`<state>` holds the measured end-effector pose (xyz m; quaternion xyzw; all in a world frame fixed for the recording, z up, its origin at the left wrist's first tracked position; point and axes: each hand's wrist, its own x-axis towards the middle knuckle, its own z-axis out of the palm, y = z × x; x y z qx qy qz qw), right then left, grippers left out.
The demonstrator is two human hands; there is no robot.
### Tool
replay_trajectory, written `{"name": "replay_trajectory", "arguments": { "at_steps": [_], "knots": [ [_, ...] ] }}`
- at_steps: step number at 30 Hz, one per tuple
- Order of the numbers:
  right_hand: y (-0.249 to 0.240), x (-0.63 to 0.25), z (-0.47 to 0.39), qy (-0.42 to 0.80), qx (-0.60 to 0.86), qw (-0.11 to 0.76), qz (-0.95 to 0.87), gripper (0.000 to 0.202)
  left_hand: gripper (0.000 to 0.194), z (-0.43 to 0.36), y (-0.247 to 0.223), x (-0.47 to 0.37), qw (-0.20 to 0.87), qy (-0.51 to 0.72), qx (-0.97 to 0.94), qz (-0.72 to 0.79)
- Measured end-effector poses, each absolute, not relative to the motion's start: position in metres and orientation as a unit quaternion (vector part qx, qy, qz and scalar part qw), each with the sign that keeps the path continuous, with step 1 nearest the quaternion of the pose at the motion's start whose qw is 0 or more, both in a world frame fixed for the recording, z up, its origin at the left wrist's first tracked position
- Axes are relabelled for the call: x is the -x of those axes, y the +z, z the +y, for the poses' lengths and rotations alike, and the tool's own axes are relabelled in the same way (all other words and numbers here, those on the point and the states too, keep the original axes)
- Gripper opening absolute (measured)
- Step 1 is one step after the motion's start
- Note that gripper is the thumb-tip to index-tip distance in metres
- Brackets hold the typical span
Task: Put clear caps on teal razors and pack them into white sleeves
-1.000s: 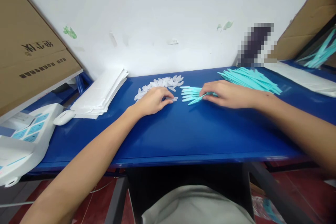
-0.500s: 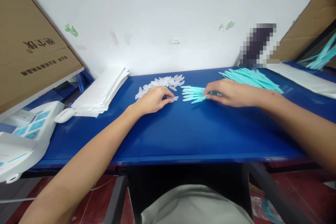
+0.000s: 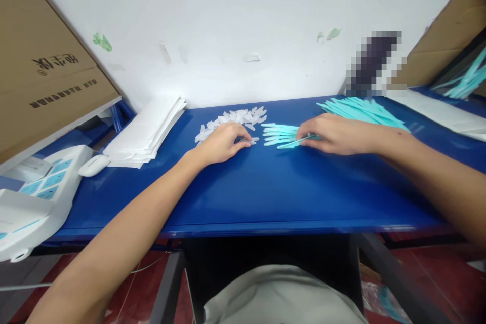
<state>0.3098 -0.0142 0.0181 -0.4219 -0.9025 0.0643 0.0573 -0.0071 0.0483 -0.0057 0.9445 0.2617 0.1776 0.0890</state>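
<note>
I'm seeing R hand (image 3: pixel 323 132), nearer, pinching 1 teal stick (image 3: pixel 289 145), long axis running approx 8:30–2:30; L hand (image 3: pixel 222 143) sitting at stick's 9 o'clock, pinching white bits (image 3: pixel 254 140).

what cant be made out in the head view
Head view:
Palm-side ends of the fanned turquoise sticks, hidden by the right hand.
How many clear pieces lie under the left hand, which hides them.
Whatever the pixelated patch blurs out.
The rest of the white device, cut off by the left edge.
</note>
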Motion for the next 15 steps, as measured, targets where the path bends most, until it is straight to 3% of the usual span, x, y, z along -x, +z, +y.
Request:
{"name": "replay_trajectory", "arguments": {
  "at_steps": [8,15],
  "knots": [
    [0.0271,-0.3094,-0.0158,0.073,0.461,0.088,-0.88,0.031,0.018,0.0474,-0.008,0.0085,0.061,0.188,-0.948,0.25],
    [0.0257,-0.3042,-0.0183,0.095,0.448,0.053,-0.887,0.027,0.018,0.0452,-0.0063,0.0073,0.066,0.165,-0.952,0.248]
  ]
}}
